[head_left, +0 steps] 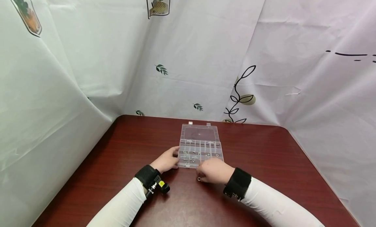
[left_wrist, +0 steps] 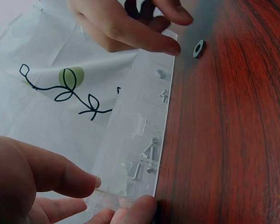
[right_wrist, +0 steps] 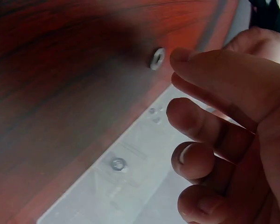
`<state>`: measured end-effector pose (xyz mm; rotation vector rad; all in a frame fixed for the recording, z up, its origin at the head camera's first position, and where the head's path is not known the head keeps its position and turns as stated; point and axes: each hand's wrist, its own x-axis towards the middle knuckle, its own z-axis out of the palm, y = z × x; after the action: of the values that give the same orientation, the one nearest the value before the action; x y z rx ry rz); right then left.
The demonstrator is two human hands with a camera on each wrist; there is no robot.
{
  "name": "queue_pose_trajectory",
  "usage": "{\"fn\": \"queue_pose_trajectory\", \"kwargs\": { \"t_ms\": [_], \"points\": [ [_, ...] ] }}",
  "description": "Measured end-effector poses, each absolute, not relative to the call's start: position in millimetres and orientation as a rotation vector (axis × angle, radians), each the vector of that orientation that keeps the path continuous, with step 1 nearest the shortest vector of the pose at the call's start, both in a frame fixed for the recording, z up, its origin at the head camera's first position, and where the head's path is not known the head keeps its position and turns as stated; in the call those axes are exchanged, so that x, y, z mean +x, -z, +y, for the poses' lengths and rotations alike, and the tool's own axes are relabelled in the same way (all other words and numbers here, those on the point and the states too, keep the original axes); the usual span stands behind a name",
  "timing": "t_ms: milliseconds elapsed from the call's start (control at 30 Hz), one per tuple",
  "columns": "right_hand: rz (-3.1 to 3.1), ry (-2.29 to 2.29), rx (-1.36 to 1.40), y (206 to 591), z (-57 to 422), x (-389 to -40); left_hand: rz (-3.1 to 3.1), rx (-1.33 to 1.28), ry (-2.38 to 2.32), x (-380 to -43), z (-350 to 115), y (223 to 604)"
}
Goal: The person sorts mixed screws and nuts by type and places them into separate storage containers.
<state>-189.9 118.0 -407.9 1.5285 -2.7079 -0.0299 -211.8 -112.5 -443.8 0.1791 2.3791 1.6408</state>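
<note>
A clear plastic compartment box (head_left: pixel 188 143) lies with its lid raised at the back. My left hand (head_left: pixel 166 160) grips its left end, the thumb (left_wrist: pixel 79 182) at the wall's top edge and the fingers lower down. Several small screws (left_wrist: pixel 151 149) lie in its left compartments. My right hand (head_left: pixel 215 170) is at the box's front right, fingers loosely bent. A metal washer (right_wrist: pixel 157 59) stands tilted just off its fingertips, with a narrow gap in both wrist views. A nut (right_wrist: pixel 118 164) sits in a compartment on the right side.
The dark red wooden table (head_left: pixel 141 132) extends around the box on all sides. White printed sheets (head_left: pixel 191 57) hang behind and at both sides of it. Black wrist straps with a camera mount (head_left: pixel 160 183) are on both forearms.
</note>
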Motion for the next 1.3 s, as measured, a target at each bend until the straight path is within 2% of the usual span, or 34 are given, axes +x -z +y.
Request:
{"fn": "queue_pose_trajectory", "kwargs": {
  "t_ms": [1300],
  "points": [
    [-3.055, -0.038, 1.545, 414, 114, -204, 2.394, 0.181, -1.64, -212, -113, 446]
  ]
}}
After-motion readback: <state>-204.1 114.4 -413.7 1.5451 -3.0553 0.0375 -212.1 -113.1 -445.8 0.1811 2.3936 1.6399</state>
